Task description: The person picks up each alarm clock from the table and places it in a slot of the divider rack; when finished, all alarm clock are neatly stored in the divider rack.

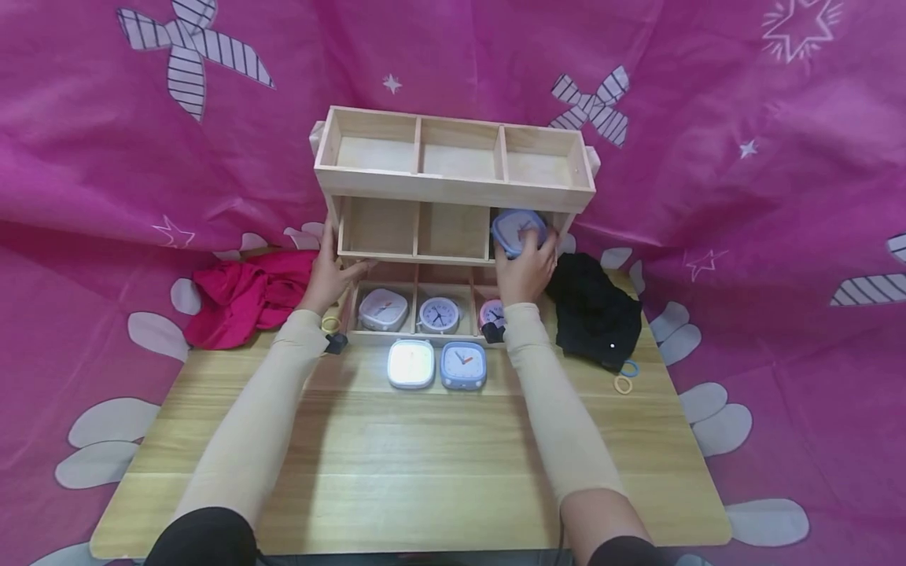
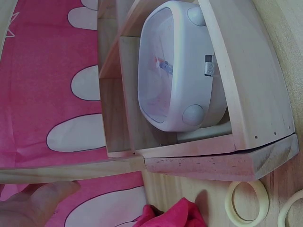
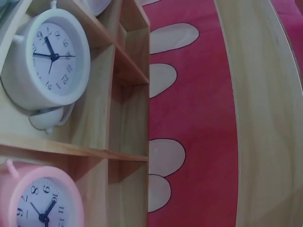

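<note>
A tiered wooden organizer [image 1: 453, 187] with divided compartments stands at the table's back. My right hand [image 1: 525, 271] grips a blue alarm clock [image 1: 511, 228] at the middle tier's right compartment, its face tilted upward. Along the organizer's left side rests my left hand [image 1: 329, 279], thumb stretched toward the front; its fingers show partly in the left wrist view. The bottom tier holds a white squarish clock [image 2: 191, 71], a white round clock [image 3: 57, 61] and a pink round clock [image 3: 45, 198]. In front lie a white square clock [image 1: 410, 364] and another blue clock [image 1: 463, 365].
Red cloth [image 1: 248, 299] lies left of the organizer and black cloth [image 1: 594, 306] right of it. Small rings sit by both, such as a blue ring [image 1: 630, 368] and a cream ring [image 2: 247, 203]. A pink patterned curtain [image 1: 453, 63] hangs behind the wooden table [image 1: 453, 472].
</note>
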Motion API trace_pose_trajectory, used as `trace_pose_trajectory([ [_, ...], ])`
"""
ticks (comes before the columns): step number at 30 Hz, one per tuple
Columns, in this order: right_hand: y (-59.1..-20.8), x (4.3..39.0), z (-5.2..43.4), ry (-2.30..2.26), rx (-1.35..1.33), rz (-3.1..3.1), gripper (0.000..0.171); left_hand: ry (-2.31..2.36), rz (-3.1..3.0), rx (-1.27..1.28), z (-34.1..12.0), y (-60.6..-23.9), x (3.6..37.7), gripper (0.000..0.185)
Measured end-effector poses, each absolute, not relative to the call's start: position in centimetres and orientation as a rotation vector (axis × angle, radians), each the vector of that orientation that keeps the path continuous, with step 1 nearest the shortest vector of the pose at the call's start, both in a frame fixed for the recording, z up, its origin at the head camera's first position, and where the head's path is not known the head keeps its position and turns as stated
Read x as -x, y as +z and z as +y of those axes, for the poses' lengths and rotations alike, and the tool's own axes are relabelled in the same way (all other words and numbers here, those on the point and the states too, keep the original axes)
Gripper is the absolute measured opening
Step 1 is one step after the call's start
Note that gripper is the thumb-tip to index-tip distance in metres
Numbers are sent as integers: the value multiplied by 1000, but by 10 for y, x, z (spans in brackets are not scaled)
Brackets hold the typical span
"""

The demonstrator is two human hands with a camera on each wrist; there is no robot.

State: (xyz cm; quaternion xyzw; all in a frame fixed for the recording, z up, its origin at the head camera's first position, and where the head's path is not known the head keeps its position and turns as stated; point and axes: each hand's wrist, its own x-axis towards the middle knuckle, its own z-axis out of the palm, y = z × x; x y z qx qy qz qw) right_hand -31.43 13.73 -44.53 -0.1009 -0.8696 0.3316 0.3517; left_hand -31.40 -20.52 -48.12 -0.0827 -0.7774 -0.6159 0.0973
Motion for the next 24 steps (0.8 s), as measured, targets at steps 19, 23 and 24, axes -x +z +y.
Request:
trace_pose_trajectory([
  [19, -458, 277, 163, 886, 20, -2115, 32, -1774, -2315, 240, -208, -491, 320, 125],
  [23, -466, 256, 167, 922, -68, -2106, 30, -1788, -2309, 249, -207, -488, 318, 125],
  [24, -469, 250, 168, 924, -91, -2119, 29, -1800, -2305, 252, -206, -484, 316, 125],
])
